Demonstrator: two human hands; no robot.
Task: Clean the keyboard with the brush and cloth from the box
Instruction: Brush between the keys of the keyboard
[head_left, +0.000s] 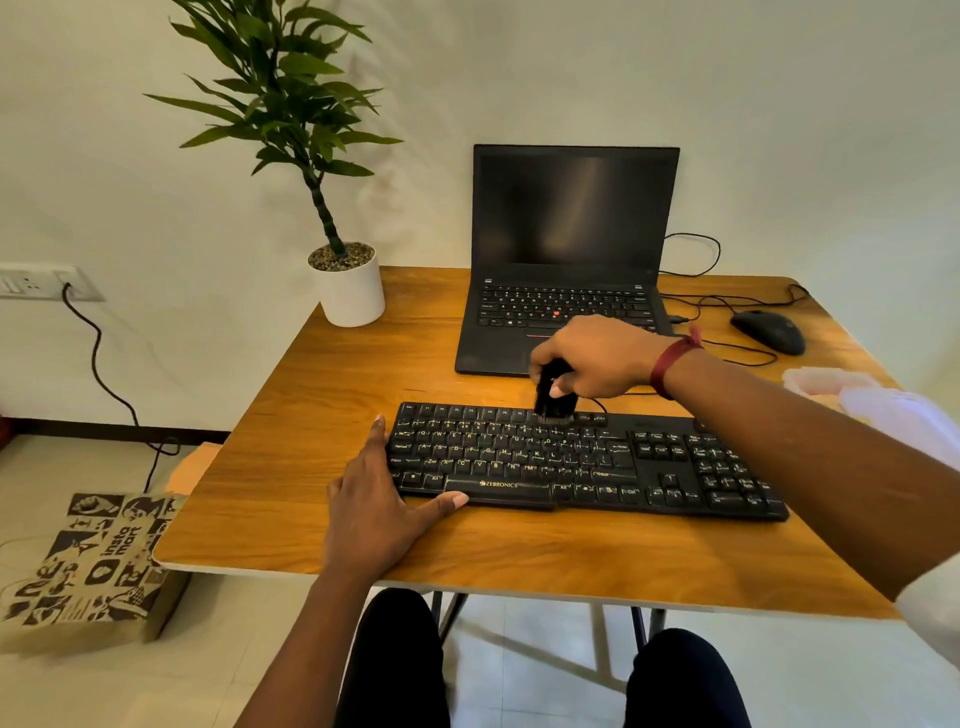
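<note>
Head view shows the black full-size plastic keyboard (587, 462) lying across the middle of the wooden table (322, 374), in front of an open black laptop (571, 218). The right hand (592, 358) is curled round a short black brush (553, 397), which stands nearly upright with its bristles down on the far row of keys, about mid-board. The left hand (374, 504) lies flat with its fingers straight. They rest against the keyboard's left end, and the thumb is stretched along its front edge by the space bar.

The step in hand appears to be the brushing. To do it well, short, light strokes along each row should work the bristles into the gaps between keycaps. Going from the far row toward the near one would bring the dust off the front edge rather than toward the laptop. Heavy pressure could lever a keycap loose, so the wrist should stay soft. The left hand's brace matters, because the board would likely skid under sideways strokes.

A pale pink-and-white thing (831, 382) sits at the table's right edge, too blurred to tell whether it is the cloth or the box.
</note>
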